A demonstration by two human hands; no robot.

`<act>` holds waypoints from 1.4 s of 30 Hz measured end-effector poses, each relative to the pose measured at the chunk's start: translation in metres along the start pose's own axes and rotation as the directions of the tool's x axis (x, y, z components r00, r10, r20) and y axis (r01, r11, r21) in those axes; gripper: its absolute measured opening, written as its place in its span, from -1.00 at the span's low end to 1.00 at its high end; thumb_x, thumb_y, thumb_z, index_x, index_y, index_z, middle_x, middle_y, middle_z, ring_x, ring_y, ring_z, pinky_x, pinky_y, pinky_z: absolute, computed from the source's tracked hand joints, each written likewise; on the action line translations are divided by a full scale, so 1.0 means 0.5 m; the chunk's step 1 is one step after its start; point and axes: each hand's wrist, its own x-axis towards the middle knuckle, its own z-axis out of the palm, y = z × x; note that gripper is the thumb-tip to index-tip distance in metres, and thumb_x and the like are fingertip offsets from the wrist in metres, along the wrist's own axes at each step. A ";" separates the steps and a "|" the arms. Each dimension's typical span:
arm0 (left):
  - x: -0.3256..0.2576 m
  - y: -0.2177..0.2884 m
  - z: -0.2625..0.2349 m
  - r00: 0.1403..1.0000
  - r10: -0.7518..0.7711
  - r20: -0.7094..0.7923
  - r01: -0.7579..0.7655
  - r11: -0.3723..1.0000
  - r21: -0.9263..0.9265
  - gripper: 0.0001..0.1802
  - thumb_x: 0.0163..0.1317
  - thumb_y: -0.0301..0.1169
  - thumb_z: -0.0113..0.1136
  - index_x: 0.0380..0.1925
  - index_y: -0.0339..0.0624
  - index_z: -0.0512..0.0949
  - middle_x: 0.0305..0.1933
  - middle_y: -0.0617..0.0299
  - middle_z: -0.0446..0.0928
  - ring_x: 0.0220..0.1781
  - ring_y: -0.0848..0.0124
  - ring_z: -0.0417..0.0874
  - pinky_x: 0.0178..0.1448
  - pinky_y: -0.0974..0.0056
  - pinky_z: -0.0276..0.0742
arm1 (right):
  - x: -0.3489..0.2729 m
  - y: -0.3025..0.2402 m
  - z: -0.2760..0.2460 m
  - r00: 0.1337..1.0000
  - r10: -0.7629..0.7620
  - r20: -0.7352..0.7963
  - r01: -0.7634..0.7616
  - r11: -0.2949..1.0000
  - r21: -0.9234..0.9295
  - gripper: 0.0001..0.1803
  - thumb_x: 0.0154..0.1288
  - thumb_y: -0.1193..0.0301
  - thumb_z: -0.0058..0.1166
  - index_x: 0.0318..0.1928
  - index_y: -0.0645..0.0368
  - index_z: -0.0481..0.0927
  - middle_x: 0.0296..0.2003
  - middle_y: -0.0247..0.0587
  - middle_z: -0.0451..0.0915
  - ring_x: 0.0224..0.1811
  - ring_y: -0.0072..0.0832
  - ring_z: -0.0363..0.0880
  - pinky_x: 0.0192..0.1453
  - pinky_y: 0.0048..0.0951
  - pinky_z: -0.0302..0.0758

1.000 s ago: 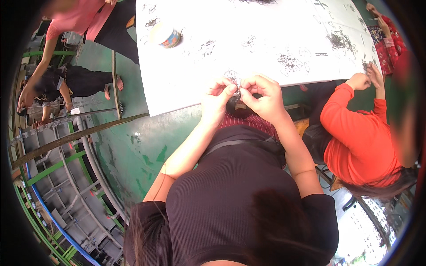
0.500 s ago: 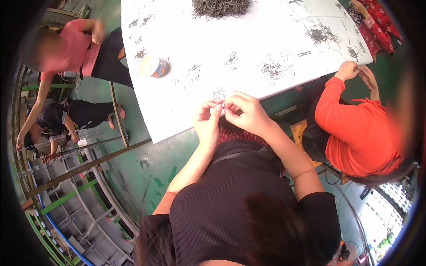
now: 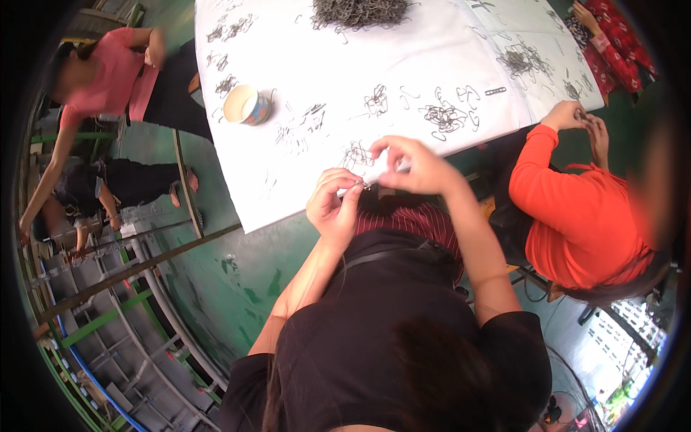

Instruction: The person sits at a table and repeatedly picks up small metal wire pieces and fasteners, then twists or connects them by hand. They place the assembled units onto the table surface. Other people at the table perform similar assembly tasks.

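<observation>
- Wire piece point(image 3: 362, 186): a small bent bit of thin metal sits pinched between both hands, just above the near edge of the tabletop point(image 3: 302, 72), which is covered in white sheeting.
- Left hand point(image 3: 335, 205): thumb and forefinger close tightly on the near end of the wire piece; the other fingers curl in beside them.
- Right hand point(image 3: 414, 167): its grip is narrow too, fingertips meeting at the far end of the same piece, though the exact contact is too small to make out.
- Doing it well, as I judge: keep both pinches close to the joint so the thin wire does not twist, and work over the tabletop edge so a dropped piece lands on the sheet, not on the green floor point(image 3: 237, 273).
- Small tangle of wire clips point(image 3: 354, 155) lies just beyond the hands, the handiest supply; more tangles point(image 3: 445, 117) sit to the right and a large heap point(image 3: 360, 11) at the far side.
- Paper cup point(image 3: 246, 105) stands far left on the sheet.
- Person in orange point(image 3: 576, 216) works at the right, well apart.
</observation>
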 end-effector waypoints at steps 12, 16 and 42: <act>-0.015 0.008 -0.030 1.000 -0.012 0.019 0.011 1.000 0.009 -0.90 0.02 -0.68 0.08 -0.47 -0.30 0.39 -0.42 0.10 0.46 -0.31 0.36 0.45 -0.21 0.34 0.38 | 0.235 0.210 -0.145 0.810 0.389 -0.439 -0.570 0.349 -0.743 -0.77 0.07 0.36 0.00 -0.38 0.31 0.50 -0.43 0.04 0.54 -0.35 -0.13 0.54 -0.28 -0.25 0.45; -0.024 0.007 -0.032 0.995 -0.089 -0.049 0.086 0.994 -0.070 -0.87 -0.08 -0.73 0.13 -0.51 -0.35 0.43 -0.44 0.12 0.48 -0.33 0.36 0.47 -0.21 0.36 0.39 | 0.217 0.144 -0.138 0.864 0.279 -0.420 -0.496 0.623 -0.605 -0.80 0.11 0.38 -0.06 -0.47 0.31 0.48 -0.52 -0.07 0.54 -0.53 -0.30 0.50 -0.42 -0.36 0.42; -0.027 -0.021 -0.040 0.990 -0.014 0.139 -0.003 0.993 0.122 -0.87 -0.14 -0.61 0.24 -0.55 -0.25 0.49 -0.49 0.17 0.53 -0.38 0.36 0.56 -0.24 0.33 0.45 | 0.007 -0.050 0.051 0.972 0.234 0.024 -0.208 0.807 0.553 -0.94 0.20 0.51 -0.14 -0.41 0.22 0.37 -0.64 -0.36 0.40 -0.73 -0.80 0.16 -0.67 -0.76 0.15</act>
